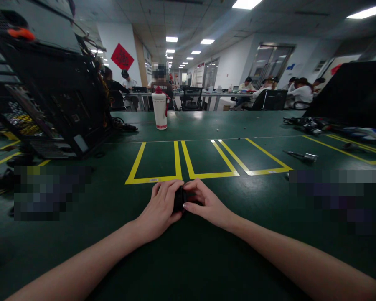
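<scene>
Between my two hands is a small black object (179,200), mostly covered by fingers, so its kind cannot be made out. My left hand (163,203) wraps around its left side, fingers over the top and thumb along the near edge. From the right, my right hand (208,203) pinches its other side with curled fingers and thumb. Both hands rest low over the green table (188,259), just in front of the yellow tape rectangles (153,180).
At left stands an open black computer case (50,108) with cables. A white bottle (160,110) with a red lid stands farther back. On the right lie a metal-ended tool (303,156), black cables (310,124) and a large dark panel (354,96). People sit at distant tables.
</scene>
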`<state>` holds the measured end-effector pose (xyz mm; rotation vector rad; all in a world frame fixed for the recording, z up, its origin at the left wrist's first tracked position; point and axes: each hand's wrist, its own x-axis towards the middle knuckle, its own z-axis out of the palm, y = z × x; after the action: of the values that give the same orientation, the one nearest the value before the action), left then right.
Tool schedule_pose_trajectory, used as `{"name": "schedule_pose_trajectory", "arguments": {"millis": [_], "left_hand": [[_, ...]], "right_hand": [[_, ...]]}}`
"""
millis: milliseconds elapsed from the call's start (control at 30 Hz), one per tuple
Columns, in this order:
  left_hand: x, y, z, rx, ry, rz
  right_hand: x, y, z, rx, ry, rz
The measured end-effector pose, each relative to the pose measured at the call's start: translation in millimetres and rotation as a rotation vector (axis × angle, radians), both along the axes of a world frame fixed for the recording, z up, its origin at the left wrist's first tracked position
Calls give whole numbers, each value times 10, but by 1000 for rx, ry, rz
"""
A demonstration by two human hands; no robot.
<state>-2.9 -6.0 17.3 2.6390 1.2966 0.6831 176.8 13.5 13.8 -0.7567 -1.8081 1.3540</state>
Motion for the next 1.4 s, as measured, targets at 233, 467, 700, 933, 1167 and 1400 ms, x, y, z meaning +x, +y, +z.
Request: {"name": "schedule_pose_trajectory", "arguments": {"millis": [233, 467, 700, 933, 1167, 1400], "left_hand": [[-1, 2, 11, -1, -4, -5], [0, 5, -2, -8, -3, 4], [4, 5, -11, 0, 3, 2], [6, 5, -1, 0, -7, -1], [4, 6, 1, -7, -17, -6], [6, 3, -5, -10, -8, -3]], "right_hand": [[0, -6, 39, -69, 4, -6], [4, 19, 18, -84, -25, 4], [0, 1, -6, 24, -2, 7], [14, 13, 15, -48, -12, 7], [20, 16, 33, -60, -30, 26], [13, 0, -15, 53, -21, -1]]}}
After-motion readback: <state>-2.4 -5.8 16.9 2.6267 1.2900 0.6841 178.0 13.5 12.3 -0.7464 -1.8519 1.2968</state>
